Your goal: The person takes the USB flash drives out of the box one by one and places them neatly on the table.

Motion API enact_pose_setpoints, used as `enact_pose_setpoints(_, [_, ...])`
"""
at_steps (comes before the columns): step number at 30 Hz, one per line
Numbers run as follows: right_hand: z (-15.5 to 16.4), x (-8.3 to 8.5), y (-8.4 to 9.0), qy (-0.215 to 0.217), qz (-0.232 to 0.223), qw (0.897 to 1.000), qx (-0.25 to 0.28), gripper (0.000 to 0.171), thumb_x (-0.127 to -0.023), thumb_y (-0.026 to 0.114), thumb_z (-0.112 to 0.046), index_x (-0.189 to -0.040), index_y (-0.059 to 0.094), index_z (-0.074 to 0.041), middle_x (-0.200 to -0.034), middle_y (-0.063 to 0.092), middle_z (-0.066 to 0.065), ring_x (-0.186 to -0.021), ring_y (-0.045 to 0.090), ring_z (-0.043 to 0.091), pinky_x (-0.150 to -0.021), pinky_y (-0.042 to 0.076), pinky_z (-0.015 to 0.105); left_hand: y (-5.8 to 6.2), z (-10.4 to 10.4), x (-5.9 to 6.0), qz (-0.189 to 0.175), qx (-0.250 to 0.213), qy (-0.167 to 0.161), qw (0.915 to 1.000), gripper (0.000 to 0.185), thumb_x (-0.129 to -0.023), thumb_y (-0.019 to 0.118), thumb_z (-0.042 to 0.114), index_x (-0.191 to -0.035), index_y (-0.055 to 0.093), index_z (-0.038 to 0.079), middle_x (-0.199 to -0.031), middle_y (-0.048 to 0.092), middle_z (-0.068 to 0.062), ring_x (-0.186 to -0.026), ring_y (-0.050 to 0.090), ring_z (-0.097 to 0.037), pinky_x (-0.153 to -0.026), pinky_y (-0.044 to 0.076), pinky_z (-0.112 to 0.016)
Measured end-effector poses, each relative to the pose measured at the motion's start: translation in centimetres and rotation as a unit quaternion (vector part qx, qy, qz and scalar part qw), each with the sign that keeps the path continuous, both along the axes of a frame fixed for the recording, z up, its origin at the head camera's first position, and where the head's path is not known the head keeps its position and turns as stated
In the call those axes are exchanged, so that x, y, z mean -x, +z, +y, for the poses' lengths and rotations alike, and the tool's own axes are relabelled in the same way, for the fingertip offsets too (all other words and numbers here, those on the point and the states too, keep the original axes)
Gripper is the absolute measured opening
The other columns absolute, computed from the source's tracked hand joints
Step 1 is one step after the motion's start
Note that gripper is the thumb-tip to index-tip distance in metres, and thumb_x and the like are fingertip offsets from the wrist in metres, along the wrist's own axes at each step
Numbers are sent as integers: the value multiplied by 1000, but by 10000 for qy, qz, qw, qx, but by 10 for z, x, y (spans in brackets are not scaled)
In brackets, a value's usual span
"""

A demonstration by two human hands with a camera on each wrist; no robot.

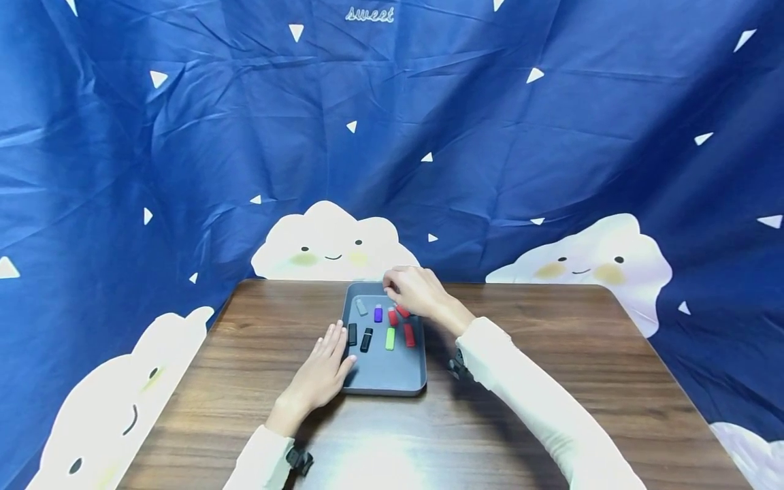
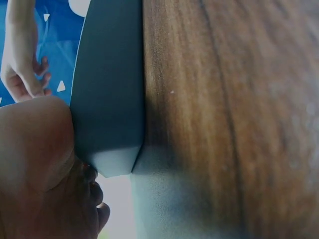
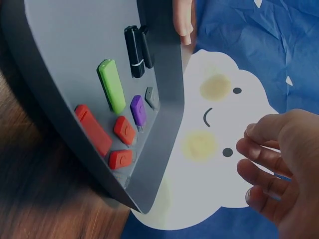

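Blue cloud-print cloth (image 1: 184,136) hung across the whole background. Wood-grain tabletop (image 1: 551,381) filling the lower frame. Grey tray (image 1: 382,374) at centre, rigid, steadied at its left rim by left hand (image 1: 321,374), fingers flat and relaxed. Right hand (image 1: 413,289) hovering over tray's far end, fingers loosely curled, nothing visibly held. Small flash drives inside tray, among them green drive (image 1: 390,338): judged light, hard, smooth; best pinched along the long sides.
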State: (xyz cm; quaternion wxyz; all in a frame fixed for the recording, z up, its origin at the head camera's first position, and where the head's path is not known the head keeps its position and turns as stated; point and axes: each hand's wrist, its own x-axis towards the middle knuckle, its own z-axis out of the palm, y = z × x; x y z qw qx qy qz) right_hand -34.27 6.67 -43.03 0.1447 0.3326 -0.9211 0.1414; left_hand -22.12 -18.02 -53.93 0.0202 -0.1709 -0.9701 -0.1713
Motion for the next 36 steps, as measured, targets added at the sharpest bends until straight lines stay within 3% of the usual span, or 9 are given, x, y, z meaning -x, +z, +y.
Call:
enact_pose_setpoints(9, [-17, 4, -5, 152, 29, 9997, -198, 6, -100, 72, -22, -95, 75, -20, -91, 72, -6, -80, 65, 13, -76, 59, 36, 1, 0, -1, -35, -65, 16, 10000, 67, -114, 44, 33, -164, 28, -9, -175, 21, -26, -165, 19, -43, -133, 23, -59])
enact_pose_setpoints(17, [-29, 5, -6, 291, -72, 9994, -182, 6, -101, 71, -21, -97, 75, -19, -93, 72, -5, -78, 63, 11, -71, 56, 31, 2, 1, -2, -7, -58, 17, 10000, 67, -115, 42, 34, -164, 28, -9, -175, 21, -26, -164, 20, -43, -133, 23, -60])
enact_pose_setpoints(30, [-44, 14, -20, 339, -348, 9987, -131, 8, -99, 73, -18, -106, 78, -17, -105, 78, -2, -95, 71, 16, -83, 62, 35, -2, -1, -2, 140, -239, -50, 9996, 66, -113, 46, 30, -162, 31, -12, -173, 25, -29, -162, 24, -47, -130, 26, -64])
enact_pose_setpoints(36, [-51, 19, -25, 211, -568, 9979, -212, 12, -99, 74, -19, -111, 78, -16, -112, 79, 0, -104, 73, 19, -89, 62, 38, 0, 0, -2, -11, -82, 19, 10000, 67, -115, 43, 34, -164, 28, -9, -176, 21, -25, -164, 20, -42, -133, 24, -60])
